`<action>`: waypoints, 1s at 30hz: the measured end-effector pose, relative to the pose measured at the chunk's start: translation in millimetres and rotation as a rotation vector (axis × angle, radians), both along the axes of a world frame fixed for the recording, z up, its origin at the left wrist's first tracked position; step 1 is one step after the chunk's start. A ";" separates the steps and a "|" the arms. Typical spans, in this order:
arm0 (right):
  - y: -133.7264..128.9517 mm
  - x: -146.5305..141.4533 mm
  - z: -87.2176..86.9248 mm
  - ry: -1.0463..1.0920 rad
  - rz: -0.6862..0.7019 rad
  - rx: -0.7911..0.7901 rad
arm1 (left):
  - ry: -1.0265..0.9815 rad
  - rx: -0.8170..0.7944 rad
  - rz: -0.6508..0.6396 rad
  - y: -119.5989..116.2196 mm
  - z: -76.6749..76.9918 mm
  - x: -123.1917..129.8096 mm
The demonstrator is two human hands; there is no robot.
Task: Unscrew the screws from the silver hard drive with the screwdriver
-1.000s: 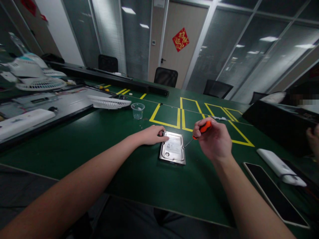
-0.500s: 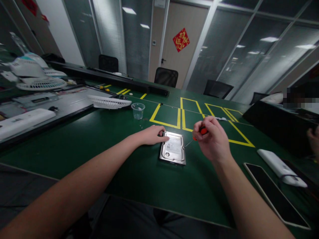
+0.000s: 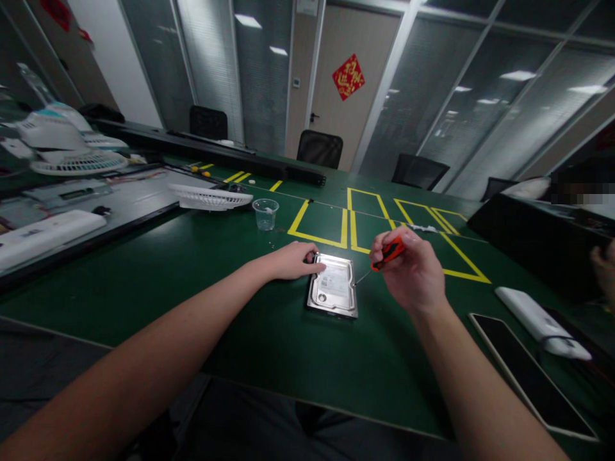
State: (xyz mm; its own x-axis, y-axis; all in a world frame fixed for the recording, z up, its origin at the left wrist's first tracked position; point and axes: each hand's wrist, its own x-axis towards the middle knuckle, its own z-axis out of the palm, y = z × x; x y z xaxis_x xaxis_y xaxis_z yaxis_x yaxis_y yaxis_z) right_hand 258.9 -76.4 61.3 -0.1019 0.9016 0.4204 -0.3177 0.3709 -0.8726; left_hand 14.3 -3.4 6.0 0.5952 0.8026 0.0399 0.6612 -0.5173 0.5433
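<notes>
A silver hard drive (image 3: 335, 286) lies flat on the green table (image 3: 269, 346). My left hand (image 3: 295, 260) grips its upper left edge, with the thumb on the top face and the fingers curled at the side. In my right hand (image 3: 408, 269) is a red and black screwdriver (image 3: 388, 253), held by the handle. The thin shaft slants down to the left, and its tip meets the drive's right edge around the middle.
A clear plastic cup (image 3: 266, 215) and a white fan grille (image 3: 211, 196) stand to the left. On the right are a phone-like black slab (image 3: 528, 371), a white device (image 3: 542, 323) and a person's hand (image 3: 603, 266). Yellow tape (image 3: 317, 239) marks the table beyond the drive.
My right hand has turned and its fingers have shifted on the screwdriver, so more of the handle shows. The tip stays at the drive's right edge, and my left hand has not moved.
</notes>
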 end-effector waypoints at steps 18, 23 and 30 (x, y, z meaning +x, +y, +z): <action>-1.1 1.0 2.4 0.019 0.048 -0.016 | 0.014 -0.002 0.004 -1.4 1.9 0.0; -0.9 0.0 1.1 0.017 0.030 0.002 | 0.016 0.003 0.004 -1.1 1.9 0.6; -0.4 -0.3 -1.6 0.044 -0.008 -0.020 | 0.021 0.002 0.003 -2.6 4.3 1.0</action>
